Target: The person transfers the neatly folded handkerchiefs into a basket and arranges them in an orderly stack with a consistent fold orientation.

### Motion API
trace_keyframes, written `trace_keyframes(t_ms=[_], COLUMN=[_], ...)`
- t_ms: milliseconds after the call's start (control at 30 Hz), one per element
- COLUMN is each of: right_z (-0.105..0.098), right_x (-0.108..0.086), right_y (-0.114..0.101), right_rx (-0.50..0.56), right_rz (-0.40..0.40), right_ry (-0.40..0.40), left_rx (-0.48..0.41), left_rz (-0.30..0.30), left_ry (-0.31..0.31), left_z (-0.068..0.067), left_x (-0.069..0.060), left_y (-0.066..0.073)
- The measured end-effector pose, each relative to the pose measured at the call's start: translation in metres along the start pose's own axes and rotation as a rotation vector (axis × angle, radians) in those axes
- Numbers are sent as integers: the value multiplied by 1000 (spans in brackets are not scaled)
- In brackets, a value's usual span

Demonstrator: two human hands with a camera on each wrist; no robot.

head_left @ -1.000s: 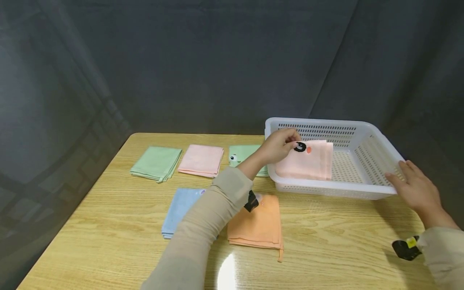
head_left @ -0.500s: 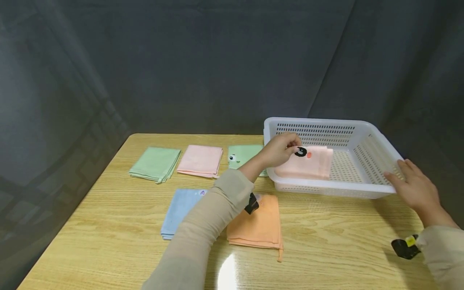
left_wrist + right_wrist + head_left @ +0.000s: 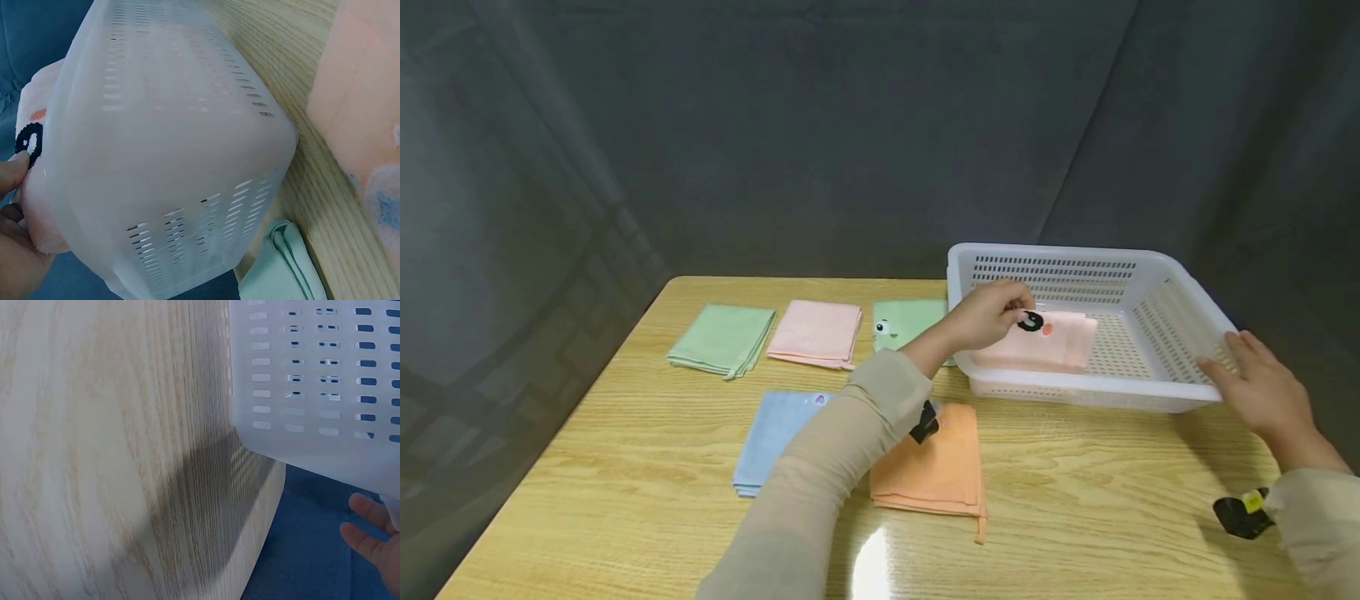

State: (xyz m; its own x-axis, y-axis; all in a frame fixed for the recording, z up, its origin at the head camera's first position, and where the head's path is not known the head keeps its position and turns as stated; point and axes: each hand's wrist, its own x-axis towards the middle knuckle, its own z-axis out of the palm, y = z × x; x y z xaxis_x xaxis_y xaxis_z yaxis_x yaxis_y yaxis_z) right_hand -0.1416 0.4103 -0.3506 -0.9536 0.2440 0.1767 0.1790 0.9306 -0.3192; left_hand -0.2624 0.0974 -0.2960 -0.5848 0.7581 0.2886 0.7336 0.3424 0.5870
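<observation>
In the head view, my left hand [image 3: 988, 315] pinches the upper left corner of a folded pale pink towel [image 3: 1063, 350]. This towel, with a black embroidered eye and an orange spot, lies inside a white perforated plastic basket [image 3: 1090, 388], at its left end. My left thumb [image 3: 14, 172] shows against the black eye in the left wrist view. At the basket's right end, my right hand [image 3: 1262, 392] holds the rim, thumb laid over it. In the right wrist view, two of its fingers [image 3: 369, 515] extend outside the basket wall [image 3: 312, 447].
Left of the basket lie a green towel [image 3: 722, 337], a pink towel [image 3: 816, 331] and a green towel with an eye [image 3: 910, 315]. Nearer are a blue towel [image 3: 778, 429] and an orange towel [image 3: 936, 471], partly behind my left sleeve. A dark curtain [image 3: 850, 150] hangs behind the table [image 3: 1075, 500].
My left hand has moved down and slightly right with the pink towel, which lies lower and flatter in the basket. My right hand stays at the rim.
</observation>
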Motion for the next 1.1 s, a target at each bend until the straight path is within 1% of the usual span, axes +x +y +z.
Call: trace_keyframes(t_ms=[133, 367, 500, 700, 933, 1100], right_z=[-2, -1, -2, -3, -3, -4], right_x=[0, 1, -1, -1, -2, -2], right_y=[0, 4, 4, 3, 2, 3], right_rx=[2, 6, 1, 13, 12, 7], right_rz=[6, 7, 9, 23, 21, 13], right_ry=[-2, -5, -2, -10, -7, -3], left_rx=[12, 69, 103, 87, 99, 78], left_rz=[10, 5, 15, 9, -4, -17], left_ry=[-4, -46, -42, -54, -64, -57], left_z=[1, 4, 6, 9, 12, 13], left_x=[2, 7, 11, 12, 12, 13], left_y=[2, 6, 7, 8, 8, 6])
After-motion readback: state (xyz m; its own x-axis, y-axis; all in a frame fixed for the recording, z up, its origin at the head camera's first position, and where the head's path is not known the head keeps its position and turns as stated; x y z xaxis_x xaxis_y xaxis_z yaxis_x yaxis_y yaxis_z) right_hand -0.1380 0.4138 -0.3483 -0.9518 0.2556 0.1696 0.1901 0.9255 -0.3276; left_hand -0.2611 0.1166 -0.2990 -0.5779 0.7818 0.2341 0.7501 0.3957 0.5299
